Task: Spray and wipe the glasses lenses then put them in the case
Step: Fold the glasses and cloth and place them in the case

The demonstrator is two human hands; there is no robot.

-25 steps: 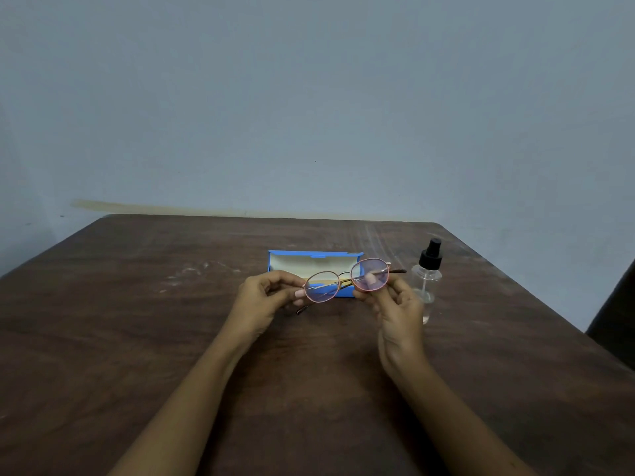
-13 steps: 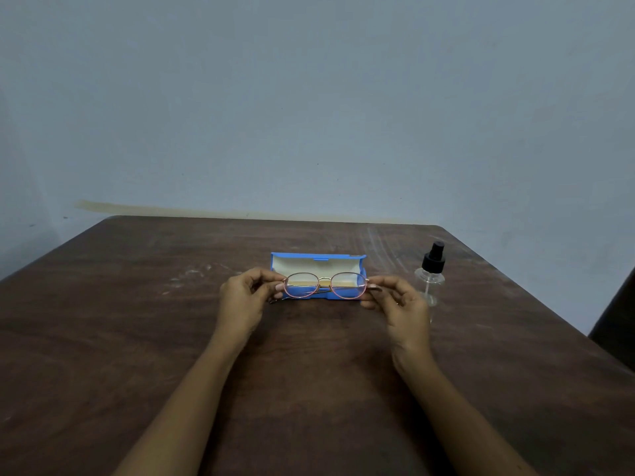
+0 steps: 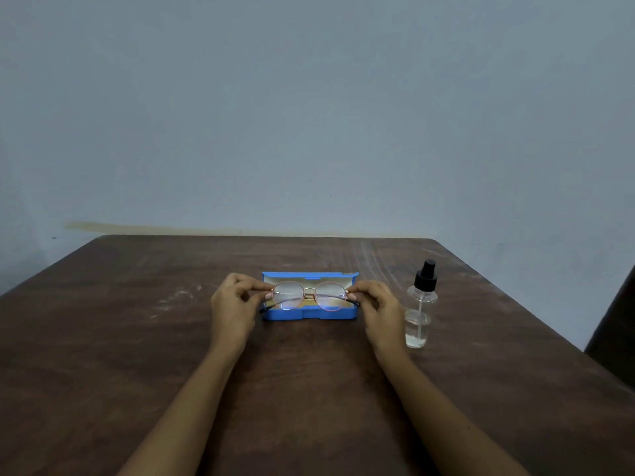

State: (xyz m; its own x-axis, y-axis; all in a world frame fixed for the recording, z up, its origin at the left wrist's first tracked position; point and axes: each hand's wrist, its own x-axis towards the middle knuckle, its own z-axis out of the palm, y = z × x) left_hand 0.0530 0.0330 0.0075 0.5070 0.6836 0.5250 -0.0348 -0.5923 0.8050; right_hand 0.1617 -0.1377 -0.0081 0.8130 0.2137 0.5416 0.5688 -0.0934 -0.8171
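Observation:
The round pink-rimmed glasses [image 3: 309,295] hang level right over the open blue case [image 3: 311,316], temples folded behind the lenses. My left hand [image 3: 233,305] pinches the frame's left end and my right hand [image 3: 376,307] pinches its right end. The case lies in the middle of the table with its cream lining showing and its lid standing behind. Whether the glasses touch the case I cannot tell. A clear spray bottle [image 3: 420,316] with a black nozzle stands just right of my right hand.
A dark brown wooden table [image 3: 137,355] reaches back to a pale blue wall. A dark object [image 3: 615,338] shows past the table's right edge. No cloth is in view.
The glasses went from tilted and nearer me to level and farther away, over the open case. My right fingers left the lens and now pinch the frame's end.

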